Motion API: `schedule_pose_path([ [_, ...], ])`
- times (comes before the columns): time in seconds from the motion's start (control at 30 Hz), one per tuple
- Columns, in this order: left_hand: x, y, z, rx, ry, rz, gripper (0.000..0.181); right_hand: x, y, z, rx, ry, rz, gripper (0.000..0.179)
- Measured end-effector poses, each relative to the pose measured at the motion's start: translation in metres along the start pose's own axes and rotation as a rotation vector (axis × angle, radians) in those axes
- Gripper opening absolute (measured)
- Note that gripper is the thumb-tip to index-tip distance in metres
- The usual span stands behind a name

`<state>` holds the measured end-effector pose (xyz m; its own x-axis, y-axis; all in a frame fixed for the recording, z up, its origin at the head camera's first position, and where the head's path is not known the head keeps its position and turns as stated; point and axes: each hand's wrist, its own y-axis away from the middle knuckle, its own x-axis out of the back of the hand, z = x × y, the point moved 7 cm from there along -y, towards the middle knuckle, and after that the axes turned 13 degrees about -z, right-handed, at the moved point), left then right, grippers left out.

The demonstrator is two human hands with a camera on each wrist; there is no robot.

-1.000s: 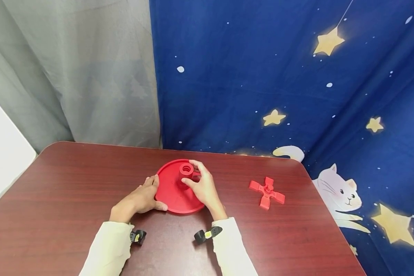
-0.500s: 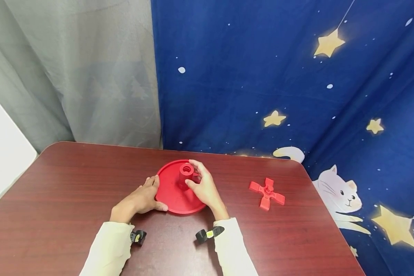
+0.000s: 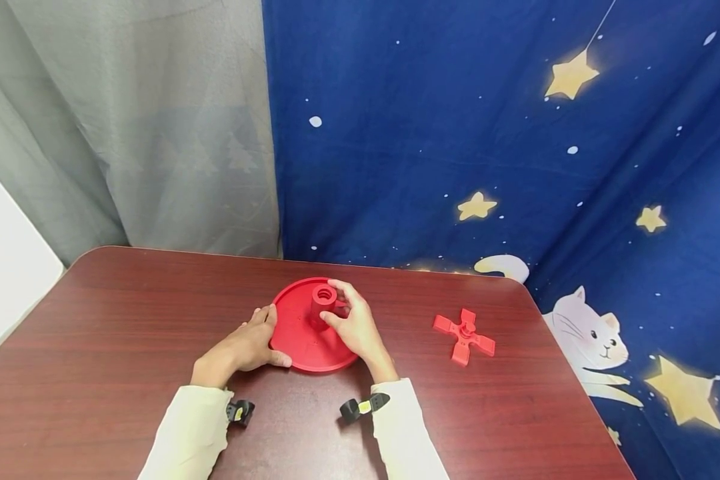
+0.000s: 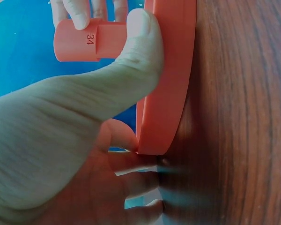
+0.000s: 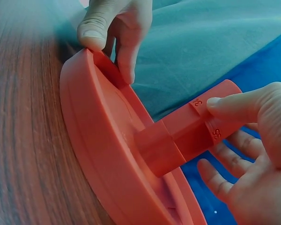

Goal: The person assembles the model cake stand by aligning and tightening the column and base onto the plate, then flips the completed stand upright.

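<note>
A shallow red round tray (image 3: pixel 303 347) with a raised rim lies on the table. From its middle rises a red tube (image 3: pixel 322 310) with a threaded hole at the top and the numbers 34 and 35 on its side. My left hand (image 3: pixel 246 343) grips the tray's left rim, thumb at the near edge and fingers spread along the outer side. Around the tube's upper part, my right hand (image 3: pixel 355 325) has its thumb on the near side and its fingers behind. The right wrist view shows the right thumb (image 5: pixel 234 107) pressed beside the 34.
Right of the tray lies a red four-armed cross piece (image 3: pixel 465 335) with a small knob at its centre. The wooden table (image 3: pixel 156 307) ends at a grey curtain (image 3: pixel 198 133) and a blue star-patterned curtain (image 3: pixel 396 133).
My right thumb has shifted slightly to the right on the tube. The left hand, the tray and the cross piece stay where they were.
</note>
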<state>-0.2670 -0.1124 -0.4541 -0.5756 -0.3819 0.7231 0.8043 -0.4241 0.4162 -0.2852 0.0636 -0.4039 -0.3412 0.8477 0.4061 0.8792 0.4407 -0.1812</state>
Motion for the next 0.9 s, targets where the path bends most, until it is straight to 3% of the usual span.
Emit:
schedule_pose_path([
  [0.17, -0.001, -0.002, -0.001, 0.000, 0.007, -0.008, 0.117, -0.001, -0.008, 0.028, -0.006, 0.012, 0.032, 0.058],
  [0.47, -0.001, -0.002, -0.004, 0.003, 0.002, -0.002, 0.116, -0.002, -0.008, 0.032, -0.017, -0.015, 0.075, 0.058],
  [0.7, -0.002, -0.002, -0.003, 0.011, 0.004, -0.009, 0.116, -0.004, -0.006, 0.033, -0.051, 0.003, 0.010, 0.063],
  [0.9, -0.001, -0.001, -0.001, 0.000, -0.005, 0.002, 0.116, -0.005, -0.008, 0.028, 0.013, -0.010, -0.027, 0.059],
])
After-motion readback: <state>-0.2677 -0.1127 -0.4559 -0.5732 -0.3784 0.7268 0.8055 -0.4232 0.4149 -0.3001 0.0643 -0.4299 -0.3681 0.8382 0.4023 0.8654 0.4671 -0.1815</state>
